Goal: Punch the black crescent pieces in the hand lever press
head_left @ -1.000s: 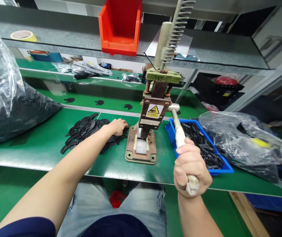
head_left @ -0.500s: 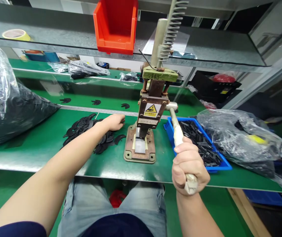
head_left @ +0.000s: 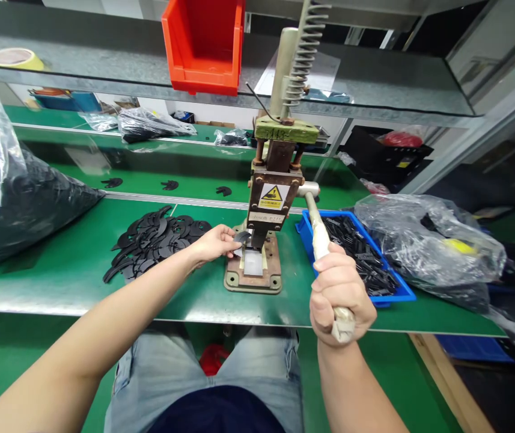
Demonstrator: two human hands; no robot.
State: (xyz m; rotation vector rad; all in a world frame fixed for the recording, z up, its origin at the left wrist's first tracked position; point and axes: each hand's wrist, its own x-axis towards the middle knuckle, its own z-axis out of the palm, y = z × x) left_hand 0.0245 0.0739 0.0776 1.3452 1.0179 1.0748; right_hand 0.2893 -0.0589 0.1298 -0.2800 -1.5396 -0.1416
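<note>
My left hand (head_left: 218, 243) pinches a small curved black plastic piece (head_left: 241, 237) at the left side of the press's base. The hand press (head_left: 271, 198) stands upright on the green bench, a yellow warning label on its front and a pale block (head_left: 253, 263) on its base plate. My right hand (head_left: 342, 294) is wrapped round the end of the press's tape-covered lever (head_left: 319, 231), which slopes down toward me. Left of the press lies a loose pile of curved black pieces (head_left: 158, 237), just beyond my left wrist.
A blue tray (head_left: 408, 296) of small black parts stands right of the press, beside a clear plastic bag (head_left: 432, 240). A large bag of dark parts (head_left: 27, 204) sits at left. Behind are several black pieces (head_left: 169, 185) and a shelf with a red bin (head_left: 203, 81).
My left hand has moved right from the pile to the press's base, and a curved black piece now shows in its fingers. My right hand still grips the lever. The view has shifted slightly.
</note>
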